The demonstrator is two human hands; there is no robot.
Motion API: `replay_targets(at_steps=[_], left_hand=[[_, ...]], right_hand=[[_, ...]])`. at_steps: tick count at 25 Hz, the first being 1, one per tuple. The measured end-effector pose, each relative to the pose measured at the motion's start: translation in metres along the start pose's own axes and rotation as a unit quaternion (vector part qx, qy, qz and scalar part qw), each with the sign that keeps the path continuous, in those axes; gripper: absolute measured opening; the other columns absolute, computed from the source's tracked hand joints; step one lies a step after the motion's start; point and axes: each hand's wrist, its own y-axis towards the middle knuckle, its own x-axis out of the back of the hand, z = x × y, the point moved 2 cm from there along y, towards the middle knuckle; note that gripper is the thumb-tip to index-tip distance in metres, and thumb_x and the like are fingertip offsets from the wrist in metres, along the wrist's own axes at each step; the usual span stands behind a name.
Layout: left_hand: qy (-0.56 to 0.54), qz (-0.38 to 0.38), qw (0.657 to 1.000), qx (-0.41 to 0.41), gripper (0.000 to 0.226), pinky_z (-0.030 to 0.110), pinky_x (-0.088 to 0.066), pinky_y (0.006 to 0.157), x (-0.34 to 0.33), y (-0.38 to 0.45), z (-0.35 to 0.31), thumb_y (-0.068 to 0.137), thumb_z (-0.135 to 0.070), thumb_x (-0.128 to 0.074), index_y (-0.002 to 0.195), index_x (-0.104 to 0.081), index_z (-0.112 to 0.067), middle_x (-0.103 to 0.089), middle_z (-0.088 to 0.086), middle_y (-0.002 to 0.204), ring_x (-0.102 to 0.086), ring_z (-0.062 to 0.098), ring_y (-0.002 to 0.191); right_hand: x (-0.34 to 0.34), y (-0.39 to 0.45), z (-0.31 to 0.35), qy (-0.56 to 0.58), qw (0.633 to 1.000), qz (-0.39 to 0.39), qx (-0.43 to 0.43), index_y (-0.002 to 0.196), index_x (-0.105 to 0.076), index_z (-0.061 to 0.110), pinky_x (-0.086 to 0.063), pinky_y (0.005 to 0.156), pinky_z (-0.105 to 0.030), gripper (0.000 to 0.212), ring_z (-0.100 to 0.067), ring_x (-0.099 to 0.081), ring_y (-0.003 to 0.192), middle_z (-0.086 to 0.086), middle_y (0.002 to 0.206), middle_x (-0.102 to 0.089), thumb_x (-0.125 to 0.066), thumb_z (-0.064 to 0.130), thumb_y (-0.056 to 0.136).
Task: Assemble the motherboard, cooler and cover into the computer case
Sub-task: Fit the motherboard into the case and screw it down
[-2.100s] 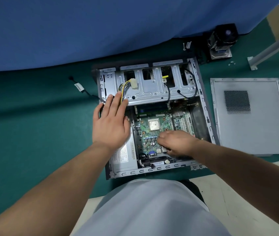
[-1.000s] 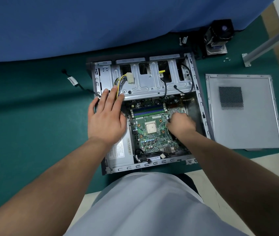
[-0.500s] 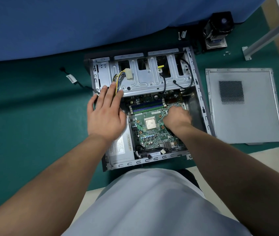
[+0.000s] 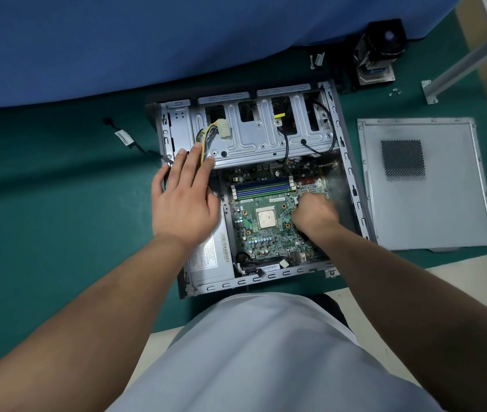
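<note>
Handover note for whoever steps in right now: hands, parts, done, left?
Left hand: flat, fingers straight, resting on the case by the drive cage.
Right hand: fingers curled down on the motherboard; what it grips is hidden.
Motherboard sits inside the open case, processor bare.
Cooler stands on the mat beyond the case.
Cover lies flat to the right.
Left: cooler, then cover. Board fastening cannot be told.

A blue cloth (image 4: 147, 40) borders the green mat (image 4: 43, 218); a labelled cable (image 4: 126, 138) lies there.
</note>
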Motion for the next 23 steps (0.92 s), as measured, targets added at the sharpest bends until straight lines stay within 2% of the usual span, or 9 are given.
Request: replay_targets(at_steps=[7, 14, 17, 18, 20, 21, 23], left_hand=[[-0.002, 0.000, 1.000, 0.000, 0.060, 0.044, -0.014, 0.124, 0.001, 0.001, 0.000, 0.093, -0.037, -0.037, 0.153, -0.040, -0.029, -0.021, -0.005, 0.169, -0.018, 0.016, 0.156], [0.000, -0.003, 1.000, 0.000, 0.060, 0.044, -0.015, 0.124, 0.000, 0.000, 0.000, 0.093, -0.036, -0.039, 0.153, -0.039, -0.029, -0.021, -0.005, 0.169, -0.018, 0.016, 0.156], [0.001, -0.003, 1.000, 0.000, 0.060, 0.044, -0.014, 0.125, 0.001, -0.001, 0.000, 0.093, -0.035, -0.039, 0.153, -0.039, -0.029, -0.021, -0.005, 0.169, -0.017, 0.016, 0.156], [0.001, -0.004, 1.000, -0.002, 0.060, 0.044, -0.014, 0.125, 0.001, -0.001, 0.000, 0.093, -0.035, -0.040, 0.153, -0.039, -0.029, -0.021, -0.005, 0.169, -0.017, 0.016, 0.156], [0.002, -0.003, 1.000, -0.004, 0.060, 0.044, -0.014, 0.124, 0.001, -0.001, 0.000, 0.093, -0.035, -0.040, 0.153, -0.040, -0.029, -0.021, -0.005, 0.169, -0.018, 0.016, 0.156], [0.001, -0.003, 1.000, -0.003, 0.060, 0.044, -0.015, 0.124, 0.001, -0.001, 0.000, 0.093, -0.035, -0.040, 0.153, -0.040, -0.029, -0.021, -0.005, 0.169, -0.018, 0.016, 0.156], [0.000, -0.003, 1.000, -0.002, 0.060, 0.044, -0.015, 0.124, 0.001, 0.000, 0.000, 0.093, -0.035, -0.040, 0.152, -0.040, -0.029, -0.021, -0.005, 0.169, -0.018, 0.016, 0.156]], right_hand=[[0.001, 0.002, -0.003, 0.018, 0.999, 0.027, -0.009, 0.089, -0.064, 0.007, -0.063, 0.073, -0.040, 0.007, -0.025, -0.068, 0.075, -0.008, 0.085, -0.064, -0.060, 0.003, 0.094], [0.001, -0.003, -0.008, 0.063, 0.997, 0.037, -0.015, 0.085, -0.058, 0.010, -0.062, 0.070, -0.039, 0.015, -0.021, -0.067, 0.073, -0.007, 0.084, -0.063, -0.062, 0.015, 0.099], [0.004, -0.004, -0.006, 0.074, 0.997, -0.003, -0.009, 0.090, -0.061, 0.007, -0.056, 0.060, -0.033, 0.016, -0.020, -0.065, 0.072, -0.006, 0.081, -0.062, -0.059, 0.019, 0.101], [0.009, -0.004, -0.003, 0.084, 0.996, -0.034, 0.002, 0.101, -0.062, 0.005, -0.056, 0.062, -0.033, 0.016, -0.021, -0.066, 0.076, -0.007, 0.087, -0.063, -0.058, 0.021, 0.102], [0.019, 0.004, 0.003, 0.101, 0.989, -0.105, 0.031, 0.124, -0.056, 0.003, -0.057, 0.080, -0.040, 0.032, -0.029, -0.065, 0.095, -0.013, 0.112, -0.060, -0.057, 0.026, 0.102], [0.024, 0.010, 0.007, 0.099, 0.987, -0.121, 0.042, 0.128, -0.054, 0.001, -0.054, 0.084, -0.043, 0.037, -0.033, -0.063, 0.100, -0.017, 0.120, -0.056, -0.057, 0.028, 0.103], [0.030, 0.019, 0.018, 0.078, 0.989, -0.112, 0.057, 0.118, -0.059, 0.000, -0.050, 0.073, -0.038, 0.034, -0.033, -0.060, 0.088, -0.021, 0.117, -0.058, -0.057, 0.030, 0.103]])
